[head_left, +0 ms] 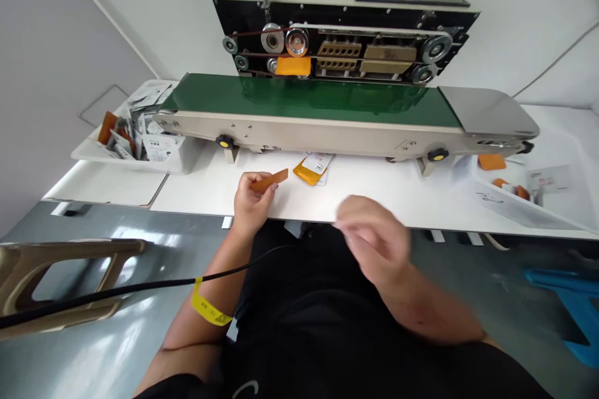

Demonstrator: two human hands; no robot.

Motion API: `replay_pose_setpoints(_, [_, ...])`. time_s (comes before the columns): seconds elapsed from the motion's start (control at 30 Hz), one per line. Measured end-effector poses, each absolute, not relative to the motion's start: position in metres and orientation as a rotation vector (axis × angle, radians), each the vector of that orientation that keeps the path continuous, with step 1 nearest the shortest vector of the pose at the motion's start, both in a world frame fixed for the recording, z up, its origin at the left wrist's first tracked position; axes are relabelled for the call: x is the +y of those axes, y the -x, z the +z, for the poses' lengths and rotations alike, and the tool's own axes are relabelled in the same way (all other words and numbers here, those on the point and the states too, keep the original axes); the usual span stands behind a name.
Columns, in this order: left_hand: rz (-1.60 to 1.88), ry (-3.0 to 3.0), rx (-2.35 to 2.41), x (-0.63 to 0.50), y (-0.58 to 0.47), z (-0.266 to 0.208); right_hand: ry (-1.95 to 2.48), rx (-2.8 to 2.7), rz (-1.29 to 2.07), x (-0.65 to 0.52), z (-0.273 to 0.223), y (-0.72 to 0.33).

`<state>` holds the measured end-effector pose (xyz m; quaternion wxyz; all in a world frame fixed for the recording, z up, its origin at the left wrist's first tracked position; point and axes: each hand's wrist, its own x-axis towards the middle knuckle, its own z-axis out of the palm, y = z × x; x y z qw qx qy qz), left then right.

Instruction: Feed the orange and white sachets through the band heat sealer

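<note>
A: Holding what, and in which hand?

B: Pinching an orange packet [270,181] in the left hand [253,202]. Clamping one end between thumb and fingers, leaving the other end pointing free to the right.

A: Hovering where, exactly?

B: Seemingly just above the white tabletop [201,190], to the left of a small pile of packets [307,173], in front of the green belt [374,103].

A: And doing what with the right hand [377,234]?

B: Curling the fingers inward over the table's front edge, well apart from the orange packet. Blurring too much to tell whether gripping anything.

A: Handling the packet well by doing what?

B: Probably by gripping only near the end, sparing the middle from creasing. By tilting the wrist enough for seeing both edges, and supporting the free end with the other hand before turning it. Also by steering clear of the pile, lying near enough for snagging.

A: Watching for anything else?

B: Perhaps for the second orange packet [293,66], sitting at the rollers [296,42] behind the belt.
</note>
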<state>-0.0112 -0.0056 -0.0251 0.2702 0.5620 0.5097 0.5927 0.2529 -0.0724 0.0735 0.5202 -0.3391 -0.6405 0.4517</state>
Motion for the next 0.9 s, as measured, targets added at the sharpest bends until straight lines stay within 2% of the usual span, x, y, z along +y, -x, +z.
replay_pose_setpoints(0.17, [1.522,-1.925,1.241,-0.009,0.01,-0.018,0.923,-1.518,1.658,-0.021,0.034,-0.208])
replay_pose_setpoints(0.27, [1.309,-2.279,1.126,-0.012,0.012,-0.015,0.935,-1.315,1.713,-0.008,0.019,-0.2])
replay_pose_setpoints(0.43, [1.167,-2.463,1.081,-0.015,0.016,-0.009,1.015,-1.187,1.431,0.012,0.025,-0.233])
replay_pose_setpoints(0.7, [1.22,-2.534,1.064,-0.017,0.013,0.0,1.118,-1.206,0.689,0.084,0.1,-0.363])
replay_pose_setpoints(0.9, [1.202,-2.551,1.092,-0.015,0.014,0.0,1.296,-0.965,0.614,0.148,0.137,-0.435])
